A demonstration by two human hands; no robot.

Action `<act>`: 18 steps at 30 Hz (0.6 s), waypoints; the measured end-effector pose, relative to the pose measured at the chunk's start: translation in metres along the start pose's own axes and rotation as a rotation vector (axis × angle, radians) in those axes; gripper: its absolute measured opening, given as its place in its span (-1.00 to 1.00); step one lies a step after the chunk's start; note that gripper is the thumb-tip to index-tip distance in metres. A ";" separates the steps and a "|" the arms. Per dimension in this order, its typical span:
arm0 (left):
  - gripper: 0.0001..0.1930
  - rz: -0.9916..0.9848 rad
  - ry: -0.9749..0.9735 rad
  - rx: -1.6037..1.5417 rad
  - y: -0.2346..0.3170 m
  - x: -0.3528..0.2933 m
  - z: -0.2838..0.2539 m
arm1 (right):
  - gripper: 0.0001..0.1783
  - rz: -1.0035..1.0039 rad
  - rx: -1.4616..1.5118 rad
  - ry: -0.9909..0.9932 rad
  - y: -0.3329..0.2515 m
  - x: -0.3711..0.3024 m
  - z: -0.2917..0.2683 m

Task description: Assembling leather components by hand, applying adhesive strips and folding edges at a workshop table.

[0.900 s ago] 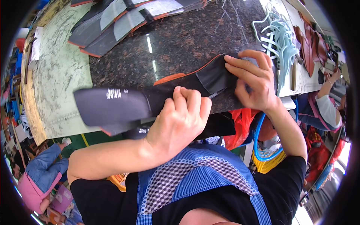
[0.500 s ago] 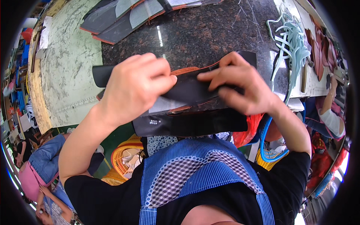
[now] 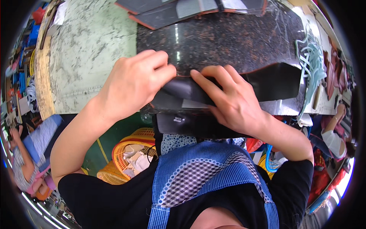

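Note:
A long black leather-like piece (image 3: 272,84) with a thin orange-brown edge lies across the dark speckled slab (image 3: 228,42), its wide end out to the right. My left hand (image 3: 137,82) is closed, thumb and bent fingers pinching the far edge near the piece's left part, which it hides. Close beside it, my right hand (image 3: 236,99) grips the same piece, index fingertip at the far edge and thumb on the near side. Beneath it a grey-backed layer (image 3: 192,104) shows. Another black piece (image 3: 175,124) hangs at the table's front edge by my apron.
Grey and black cut pieces (image 3: 164,15) with orange edges are stacked at the far side. Pale teal cords (image 3: 312,61) lie at right, near brown leather pieces (image 3: 333,72). A yellow basket (image 3: 118,152) of scraps stands below left. Other people sit at both sides.
The view has shifted, and the table's things appear further right. My right fingers, blurred and lifted before, now rest on the black piece closer to my left hand. More of its right end shows.

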State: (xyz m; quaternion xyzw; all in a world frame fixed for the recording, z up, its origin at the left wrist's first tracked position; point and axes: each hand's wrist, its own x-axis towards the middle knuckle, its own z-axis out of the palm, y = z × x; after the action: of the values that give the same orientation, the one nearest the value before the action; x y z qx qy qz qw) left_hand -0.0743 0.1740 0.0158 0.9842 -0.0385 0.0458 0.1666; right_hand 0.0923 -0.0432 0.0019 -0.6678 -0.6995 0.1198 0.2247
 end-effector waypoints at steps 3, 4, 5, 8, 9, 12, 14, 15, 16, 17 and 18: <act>-0.76 0.151 0.079 0.159 -0.006 -0.024 0.009 | -0.22 -0.078 0.008 -0.018 0.006 -0.004 0.003; -0.74 0.252 0.161 0.206 -0.007 -0.030 0.013 | -0.24 -0.155 0.013 -0.012 0.009 -0.004 0.004; -0.63 0.285 0.129 0.248 -0.009 -0.036 0.013 | -0.28 -0.160 -0.003 -0.048 0.007 -0.003 0.004; -0.55 0.272 0.108 0.300 -0.017 -0.042 0.001 | -0.30 -0.208 -0.080 -0.145 0.008 0.001 -0.001; -0.46 0.247 0.049 0.312 -0.022 -0.047 -0.006 | -0.30 -0.208 -0.080 -0.141 0.005 0.005 -0.002; -0.46 0.244 -0.028 0.317 -0.026 -0.042 -0.013 | -0.33 -0.217 -0.162 -0.237 -0.002 0.013 -0.006; -0.40 0.264 -0.057 0.310 -0.018 -0.040 -0.019 | -0.35 -0.220 -0.089 -0.177 0.005 0.006 -0.013; -0.35 0.178 -0.122 0.262 -0.008 -0.043 -0.023 | -0.43 -0.236 -0.138 -0.121 0.010 -0.001 -0.023; -0.29 0.088 -0.183 0.214 0.002 -0.044 -0.025 | -0.52 -0.179 -0.139 -0.138 0.015 -0.016 -0.035; -0.17 0.053 -0.203 0.168 0.008 -0.040 -0.022 | -0.56 -0.130 -0.106 -0.139 0.016 -0.021 -0.037; -0.17 0.065 -0.197 0.168 0.017 -0.030 -0.017 | -0.60 -0.077 -0.076 -0.134 0.015 -0.027 -0.040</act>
State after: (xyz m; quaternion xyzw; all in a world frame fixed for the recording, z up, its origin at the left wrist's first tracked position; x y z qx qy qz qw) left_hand -0.1067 0.1650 0.0340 0.9926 -0.0824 -0.0427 0.0776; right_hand 0.1247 -0.0744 0.0249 -0.6390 -0.7420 0.1290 0.1563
